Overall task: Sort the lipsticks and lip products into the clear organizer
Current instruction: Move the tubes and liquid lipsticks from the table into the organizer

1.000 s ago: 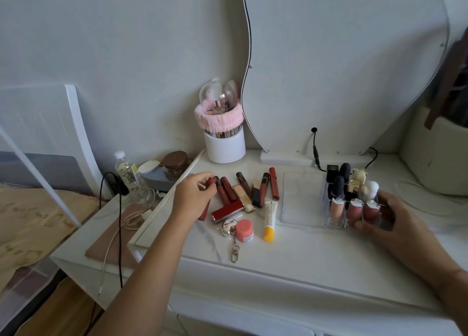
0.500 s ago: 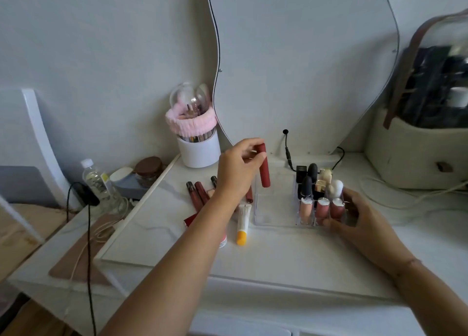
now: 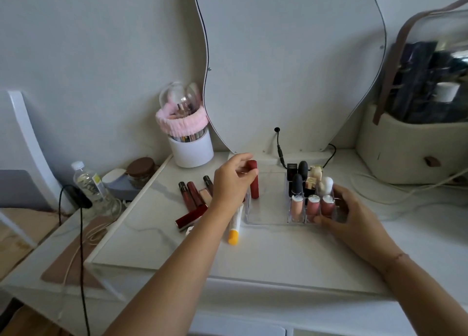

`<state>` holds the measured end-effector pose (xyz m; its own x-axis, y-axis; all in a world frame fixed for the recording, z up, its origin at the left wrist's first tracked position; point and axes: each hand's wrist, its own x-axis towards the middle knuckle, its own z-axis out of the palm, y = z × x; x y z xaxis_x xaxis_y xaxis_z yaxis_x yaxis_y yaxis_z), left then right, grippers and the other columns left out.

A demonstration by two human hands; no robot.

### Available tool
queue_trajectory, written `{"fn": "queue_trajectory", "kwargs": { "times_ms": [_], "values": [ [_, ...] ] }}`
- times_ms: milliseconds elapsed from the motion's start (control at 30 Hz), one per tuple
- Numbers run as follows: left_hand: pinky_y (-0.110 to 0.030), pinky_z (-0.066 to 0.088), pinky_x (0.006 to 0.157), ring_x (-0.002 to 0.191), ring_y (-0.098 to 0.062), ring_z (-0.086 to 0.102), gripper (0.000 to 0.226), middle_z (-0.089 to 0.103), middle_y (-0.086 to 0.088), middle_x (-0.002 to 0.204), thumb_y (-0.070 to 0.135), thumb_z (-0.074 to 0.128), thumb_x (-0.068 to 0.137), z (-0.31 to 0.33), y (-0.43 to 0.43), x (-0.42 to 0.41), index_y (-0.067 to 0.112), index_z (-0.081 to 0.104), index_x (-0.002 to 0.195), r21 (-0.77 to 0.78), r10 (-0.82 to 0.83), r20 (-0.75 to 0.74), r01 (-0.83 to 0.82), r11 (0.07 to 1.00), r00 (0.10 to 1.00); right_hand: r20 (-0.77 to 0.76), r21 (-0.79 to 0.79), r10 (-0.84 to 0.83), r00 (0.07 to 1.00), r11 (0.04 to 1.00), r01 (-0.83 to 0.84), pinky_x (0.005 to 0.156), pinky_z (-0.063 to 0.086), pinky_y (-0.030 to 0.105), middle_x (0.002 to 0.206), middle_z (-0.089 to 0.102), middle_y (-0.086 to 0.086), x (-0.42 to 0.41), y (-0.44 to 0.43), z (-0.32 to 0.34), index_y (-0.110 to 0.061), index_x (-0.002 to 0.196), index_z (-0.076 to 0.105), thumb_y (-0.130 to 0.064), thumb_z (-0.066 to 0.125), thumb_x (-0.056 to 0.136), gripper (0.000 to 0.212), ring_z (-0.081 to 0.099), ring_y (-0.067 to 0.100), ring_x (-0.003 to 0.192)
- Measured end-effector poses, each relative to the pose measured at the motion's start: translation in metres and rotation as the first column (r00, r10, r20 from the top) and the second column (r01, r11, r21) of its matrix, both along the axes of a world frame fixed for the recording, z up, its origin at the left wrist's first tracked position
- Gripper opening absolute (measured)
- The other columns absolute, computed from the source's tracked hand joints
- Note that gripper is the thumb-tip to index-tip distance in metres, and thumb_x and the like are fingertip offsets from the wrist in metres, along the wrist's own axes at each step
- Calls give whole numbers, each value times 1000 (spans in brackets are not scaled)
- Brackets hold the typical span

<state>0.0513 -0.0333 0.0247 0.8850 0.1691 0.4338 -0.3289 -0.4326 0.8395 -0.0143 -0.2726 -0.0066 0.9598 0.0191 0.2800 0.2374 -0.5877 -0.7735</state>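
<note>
My left hand [image 3: 231, 183] holds a dark red lip tube [image 3: 253, 181] upright by its top, its lower end inside the left part of the clear organizer [image 3: 266, 220]. My right hand [image 3: 347, 216] grips the organizer's right front corner. Several lipsticks stand in its right compartments, with three pink glosses [image 3: 312, 205] in the front row. On the tabletop to the left lie more lip tubes [image 3: 192, 196], a red lipstick case [image 3: 191, 216] and a white tube with a yellow cap [image 3: 234, 228], partly hidden by my left forearm.
A white brush holder with a pink band [image 3: 188, 138] stands at the back left before a wavy mirror [image 3: 291, 64]. A beige bag [image 3: 415, 143] sits at the right. A water bottle [image 3: 88, 183], jars and black and white cables [image 3: 81, 234] lie at the left.
My left hand picked a dark red lip tube from the row on the table, carried it right and lowered it upright into the organizer's left part. My right hand stayed on the organizer.
</note>
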Motion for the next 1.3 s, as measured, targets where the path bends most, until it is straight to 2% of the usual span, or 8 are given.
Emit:
{"fn": "queue_trajectory", "kwargs": {
  "times_ms": [200, 400, 500, 600, 700, 933, 1133, 1300],
  "values": [
    [-13, 48, 82, 90, -3, 63, 35, 69, 8, 103, 21, 74, 77, 4, 21, -12, 20, 65, 111, 0, -28, -24, 28, 1000, 999, 1, -1, 9, 1000, 1000, -9, 70, 35, 8, 106, 58, -13, 0, 1, 0, -29, 129, 45, -23, 78, 70, 68, 55, 4, 93],
    [-19, 47, 80, 90, -9, 64, 22, 70, 5, 96, 23, 69, 82, -1, 108, -16, 21, 67, 103, -12, 230, -42, -230, 973, 972, -8, -22, 1, 1000, 1000, -1, 68, 37, 13, 102, 59, -15, 1, 0, -1, -32, 129, 44, -27, 79, 69, 70, 55, 4, 90],
    [-30, 48, 84, 91, -17, 62, 31, 68, -5, 105, 22, 69, 81, -15, 147, -2, 13, 65, 110, 85, 352, -172, -343, 936, 920, -7, -13, -13, 1000, 1000, 12, 70, 39, 21, 105, 61, -9, 2, 0, -3, -30, 128, 46, -23, 79, 68, 69, 58, 11, 94],
    [-38, 47, 94, 100, -22, 60, 47, 63, -10, 117, 26, 73, 78, -30, 162, 13, 11, 59, 120, 189, 343, -360, -292, 938, 868, -12, -28, -18, 1000, 999, 18, 76, 39, 28, 109, 61, -6, 2, 0, -2, -28, 129, 46, -23, 79, 68, 70, 57, 15, 97],
    [-38, 45, 98, 108, -24, 59, 52, 61, -9, 118, 26, 74, 77, -33, 163, 22, 11, 58, 124, 196, 300, -426, -237, 952, 853, -17, -49, -25, 1000, 999, 24, 78, 39, 29, 110, 61, -6, 2, 0, -4, -27, 130, 45, -23, 79, 68, 71, 58, 16, 99],
    [-27, 42, 89, 107, -23, 60, 41, 66, -11, 117, 15, 69, 76, -34, 163, 26, 8, 64, 116, 217, 403, -359, -344, 913, 842, -27, -45, -30, 999, 999, 29, 79, 39, 31, 108, 61, -5, 2, 1, -2, -29, 129, 45, -22, 80, 68, 71, 57, 16, 98],
    [-35, 48, 93, 109, -25, 61, 45, 65, -11, 120, 12, 70, 75, -36, 156, 30, 8, 61, 119, 276, 464, -319, -387, 880, 827, -30, -44, -37, 999, 998, 36, 79, 38, 30, 109, 61, -5, 1, 2, -1, -26, 129, 46, -21, 80, 67, 72, 57, 16, 99],
    [-26, 43, 85, 99, -17, 61, 41, 66, -10, 118, 5, 62, 78, -22, 151, 18, 8, 62, 119, 83, 417, -257, -410, 908, 872, -39, -33, -22, 999, 999, 21, 79, 40, 31, 109, 62, -2, 1, 2, 0, -26, 129, 46, -22, 81, 67, 71, 58, 18, 99]
  ]
}}
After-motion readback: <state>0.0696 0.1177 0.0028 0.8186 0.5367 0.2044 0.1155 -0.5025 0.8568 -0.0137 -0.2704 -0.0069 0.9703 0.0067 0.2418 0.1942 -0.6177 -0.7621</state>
